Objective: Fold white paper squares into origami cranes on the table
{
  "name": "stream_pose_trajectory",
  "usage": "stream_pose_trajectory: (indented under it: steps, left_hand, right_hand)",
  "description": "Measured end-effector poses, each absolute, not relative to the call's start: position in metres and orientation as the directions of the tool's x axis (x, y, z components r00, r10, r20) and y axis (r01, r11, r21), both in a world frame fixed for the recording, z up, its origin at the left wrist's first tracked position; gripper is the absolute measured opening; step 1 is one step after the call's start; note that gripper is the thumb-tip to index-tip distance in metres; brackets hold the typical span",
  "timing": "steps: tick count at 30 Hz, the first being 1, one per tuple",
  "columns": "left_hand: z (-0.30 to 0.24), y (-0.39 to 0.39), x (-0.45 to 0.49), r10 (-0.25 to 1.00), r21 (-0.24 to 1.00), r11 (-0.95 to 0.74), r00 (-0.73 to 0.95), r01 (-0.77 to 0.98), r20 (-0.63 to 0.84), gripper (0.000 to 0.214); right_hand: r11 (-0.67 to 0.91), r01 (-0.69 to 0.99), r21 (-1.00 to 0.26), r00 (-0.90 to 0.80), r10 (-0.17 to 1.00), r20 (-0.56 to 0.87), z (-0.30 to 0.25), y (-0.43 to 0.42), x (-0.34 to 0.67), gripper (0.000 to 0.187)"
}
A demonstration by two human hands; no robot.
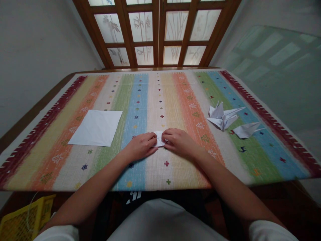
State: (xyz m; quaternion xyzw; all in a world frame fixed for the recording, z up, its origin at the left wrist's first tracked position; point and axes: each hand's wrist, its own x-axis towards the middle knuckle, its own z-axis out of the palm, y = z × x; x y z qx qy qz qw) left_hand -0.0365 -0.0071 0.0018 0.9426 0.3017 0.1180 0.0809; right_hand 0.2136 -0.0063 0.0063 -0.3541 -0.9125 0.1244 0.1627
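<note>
A small piece of folded white paper [159, 138] lies on the striped tablecloth in front of me, creases showing across its middle. My left hand [143, 145] pinches its left edge with curled fingers. At the right edge, my right hand [179, 142] is closed on it the same way. Fingers cover both sides of the paper, so its full outline is hidden. To the left of my hands a square stack or sheet of white paper [95, 128] lies flat. Several folded paper cranes [222, 115] stand together at the right, with one paper crane [247, 130] nearer to me.
A multicoloured striped tablecloth [160, 174] covers the table. Wooden doors with glass panes [144, 26] stand beyond the far edge. A yellow plastic basket [25, 217] is below the table at the lower left. A greenish glass panel [273, 67] is at the right wall.
</note>
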Motion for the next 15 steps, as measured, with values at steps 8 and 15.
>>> stream_pose_trajectory:
  steps: [8,15]
  left_hand:
    - [0.0110,-0.0098,-0.0419,0.668,0.364,-0.710,0.740,0.602,0.078,0.019]
    - [0.0110,-0.0060,-0.0442,0.673,0.395,-0.693,0.738,0.603,0.054,0.026]
  right_hand:
    - [0.723,0.620,-0.306,-0.701,0.685,0.199,0.0069,-0.0119,0.2113,0.015]
    - [0.703,0.632,-0.327,-0.672,0.707,0.221,0.0029,-0.0090,0.2072,0.026]
